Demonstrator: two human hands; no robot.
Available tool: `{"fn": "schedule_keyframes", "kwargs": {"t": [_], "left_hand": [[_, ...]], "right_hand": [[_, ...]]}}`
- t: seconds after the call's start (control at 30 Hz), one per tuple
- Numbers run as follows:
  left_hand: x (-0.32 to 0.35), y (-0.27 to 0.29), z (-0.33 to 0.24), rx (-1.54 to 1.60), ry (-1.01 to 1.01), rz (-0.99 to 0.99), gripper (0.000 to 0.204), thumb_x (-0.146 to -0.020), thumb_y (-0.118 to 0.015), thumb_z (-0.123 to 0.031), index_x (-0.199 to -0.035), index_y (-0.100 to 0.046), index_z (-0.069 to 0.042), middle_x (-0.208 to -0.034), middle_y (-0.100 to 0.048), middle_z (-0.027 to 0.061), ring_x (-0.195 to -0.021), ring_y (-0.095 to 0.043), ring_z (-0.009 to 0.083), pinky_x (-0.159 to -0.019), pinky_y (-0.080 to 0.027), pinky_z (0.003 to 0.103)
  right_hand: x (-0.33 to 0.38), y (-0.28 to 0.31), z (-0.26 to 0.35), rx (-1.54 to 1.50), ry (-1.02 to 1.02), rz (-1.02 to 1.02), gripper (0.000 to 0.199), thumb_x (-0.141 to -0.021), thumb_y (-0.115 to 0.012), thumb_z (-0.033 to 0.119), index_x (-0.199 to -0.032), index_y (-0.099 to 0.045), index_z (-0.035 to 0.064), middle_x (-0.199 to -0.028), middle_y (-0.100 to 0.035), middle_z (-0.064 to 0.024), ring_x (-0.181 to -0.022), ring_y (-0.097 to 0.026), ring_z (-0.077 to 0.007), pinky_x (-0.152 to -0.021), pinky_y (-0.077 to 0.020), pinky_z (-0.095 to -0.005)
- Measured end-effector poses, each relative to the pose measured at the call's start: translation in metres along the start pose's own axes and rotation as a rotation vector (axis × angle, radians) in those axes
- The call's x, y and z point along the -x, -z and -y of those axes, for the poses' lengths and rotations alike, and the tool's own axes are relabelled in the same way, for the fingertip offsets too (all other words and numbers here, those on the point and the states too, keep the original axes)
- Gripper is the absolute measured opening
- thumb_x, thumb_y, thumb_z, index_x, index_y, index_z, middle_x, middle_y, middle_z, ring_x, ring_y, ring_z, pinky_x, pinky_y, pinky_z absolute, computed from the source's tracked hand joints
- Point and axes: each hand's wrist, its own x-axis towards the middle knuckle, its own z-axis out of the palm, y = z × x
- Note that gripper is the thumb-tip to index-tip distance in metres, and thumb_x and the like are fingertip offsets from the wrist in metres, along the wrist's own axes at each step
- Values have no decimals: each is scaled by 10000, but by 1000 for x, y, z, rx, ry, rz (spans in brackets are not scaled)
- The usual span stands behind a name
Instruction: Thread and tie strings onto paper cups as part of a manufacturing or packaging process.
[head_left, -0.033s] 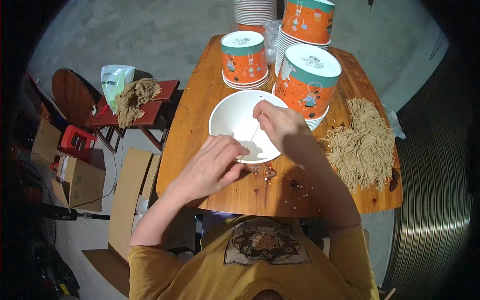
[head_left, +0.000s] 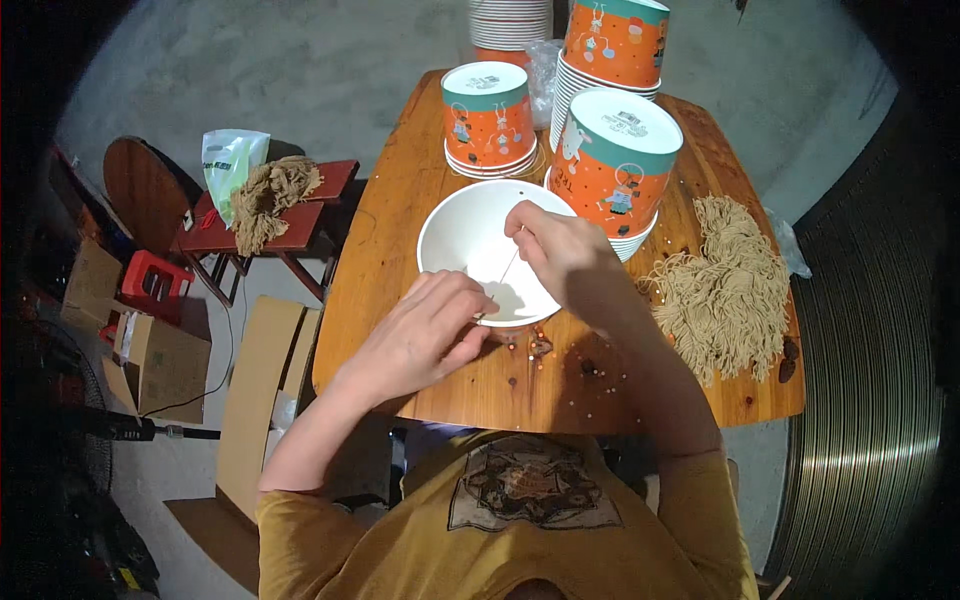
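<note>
A white-lined paper bucket [head_left: 450, 235] stands mouth up on the table before me, tilted slightly my way. At its near rim my left hand [head_left: 415, 330] is closed, fingers curled over the inside and thumb outside. My right hand [head_left: 568, 258] pinches a thin string [head_left: 512, 264] above the bucket's mouth. The string slants down toward my left fingertips; its lower end is hard to make out. Small coloured beads [head_left: 536, 350] lie scattered on the wood just in front of the bucket.
Upturned orange paper buckets [head_left: 620, 165] stand stacked behind, beside a smaller stack [head_left: 487, 120]. A heap of beige yarn [head_left: 730, 295] lies on the wooden table [head_left: 375, 240] at right. Left of the table are a red bench [head_left: 320, 200] with more yarn and cardboard boxes [head_left: 170, 365].
</note>
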Motion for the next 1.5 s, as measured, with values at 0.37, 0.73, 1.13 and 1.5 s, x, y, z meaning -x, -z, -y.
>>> {"fn": "schedule_keyframes", "kwargs": {"t": [0.37, 0.73, 1.13, 1.5], "left_hand": [[-9, 19, 13, -49, -140, 180, 235, -717, -629, 6, -870, -454, -29, -861, -476, 112, -840, -516, 302, -767, -421, 393], [-16, 31, 30, -40, -143, 316, 267, -690, -611, 44, -852, -413, -32, -882, -459, 112, -881, -496, 312, -794, -403, 402], [-16, 49, 95, -572, -146, 183, 385, -841, -548, -174, -1202, -544, -41, -1396, -415, 154, -1335, -337, 350, -1081, -318, 418], [-32, 46, 84, -92, -5, -107, 236, -737, -544, 133, -824, -641, -64, -1362, -480, 95, -1346, -369, 313, -1024, -410, 385]], "right_hand": [[6, -9, -5, 148, 68, -48, 44, -792, -538, -6, -812, -556, 29, -578, -552, -138, -565, -609, -306, -503, -472, -419], [4, 2, 5, 131, -195, 302, 110, -891, -486, 94, -921, -584, 53, -688, -606, -161, -671, -620, -328, -605, -472, -424], [43, 76, -30, -1418, -573, 35, 166, -900, -568, 173, -1034, -541, 81, -944, -653, -60, -733, -634, -105, -502, -441, -172], [83, 75, -38, -1315, -624, -226, 248, -857, -689, 250, -978, -567, 70, -872, -643, -38, -629, -597, -93, -518, -491, -217]]}}
